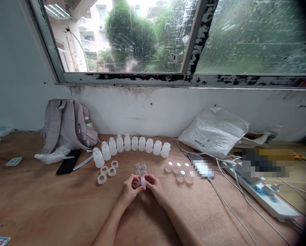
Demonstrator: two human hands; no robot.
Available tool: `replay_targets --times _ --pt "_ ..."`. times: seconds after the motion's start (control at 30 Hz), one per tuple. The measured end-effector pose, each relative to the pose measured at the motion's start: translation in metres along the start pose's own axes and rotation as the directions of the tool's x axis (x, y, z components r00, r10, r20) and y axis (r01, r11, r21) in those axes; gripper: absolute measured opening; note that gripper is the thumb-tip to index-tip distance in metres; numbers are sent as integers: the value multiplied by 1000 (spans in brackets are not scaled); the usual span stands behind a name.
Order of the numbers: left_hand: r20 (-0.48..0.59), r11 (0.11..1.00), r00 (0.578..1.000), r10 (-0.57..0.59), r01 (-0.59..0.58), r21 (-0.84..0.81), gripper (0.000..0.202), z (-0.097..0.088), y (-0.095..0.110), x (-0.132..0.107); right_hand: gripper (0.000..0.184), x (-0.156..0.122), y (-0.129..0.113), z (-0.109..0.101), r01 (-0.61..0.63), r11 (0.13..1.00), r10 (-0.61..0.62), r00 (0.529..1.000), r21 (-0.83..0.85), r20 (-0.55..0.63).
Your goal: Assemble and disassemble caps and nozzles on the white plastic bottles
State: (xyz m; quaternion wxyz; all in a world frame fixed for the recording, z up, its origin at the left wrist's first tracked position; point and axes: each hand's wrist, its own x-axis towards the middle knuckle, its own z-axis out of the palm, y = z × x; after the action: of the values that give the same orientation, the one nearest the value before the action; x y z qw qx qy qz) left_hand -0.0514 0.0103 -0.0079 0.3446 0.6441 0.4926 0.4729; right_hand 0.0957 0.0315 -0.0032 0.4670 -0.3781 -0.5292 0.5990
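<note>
Fingers of our left hand (128, 190) and right hand (155, 186) meet, both hands pinched on 1 translucent ring (143, 181) held just above the wooden surface (53, 205). Small clear cups (141, 168) sit just beyond it, with a row of white bottles (134, 143) farther back.

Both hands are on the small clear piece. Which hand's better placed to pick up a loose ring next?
Left, probably. The loose rings lie to the left, nearer the left hand; the right hand would have to cross over the clear piece that both hold.
</note>
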Motion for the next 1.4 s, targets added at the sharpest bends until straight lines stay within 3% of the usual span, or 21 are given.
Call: replay_targets --times 0.33,0.47,0.7,0.77,0.93,1.1,1.4 --pt "1 996 999 50 -50 71 18 -2 3 1 27 0 4 -2 -83 990 87 996 112 -26" --pt "-3 987 993 115 -114 117 15 -3 9 -1 24 2 7 -2 -61 996 65 996 64 -53" --pt "-41 973 994 105 -94 210 19 -1 11 -3 26 5 16 -1 -9 999 6 995 -32 -101" --pt "-46 980 995 90 -80 183 19 0 11 -3 26 5 17 -2 2 999 -7 995 -53 -98" --pt "76 1000 997 12 -12 -3 20 2 15 -4 24 5 16 -3 -3 999 -1 997 -51 -79" --pt "45 999 998 38 -39 13 20 3 17 -5 21 6 21 -4 -26 999 23 995 -28 -95" --pt "45 1000 999 -8 8 8 20 4 9 -4 15 4 30 -1 36 984 -61 988 -176 -140"
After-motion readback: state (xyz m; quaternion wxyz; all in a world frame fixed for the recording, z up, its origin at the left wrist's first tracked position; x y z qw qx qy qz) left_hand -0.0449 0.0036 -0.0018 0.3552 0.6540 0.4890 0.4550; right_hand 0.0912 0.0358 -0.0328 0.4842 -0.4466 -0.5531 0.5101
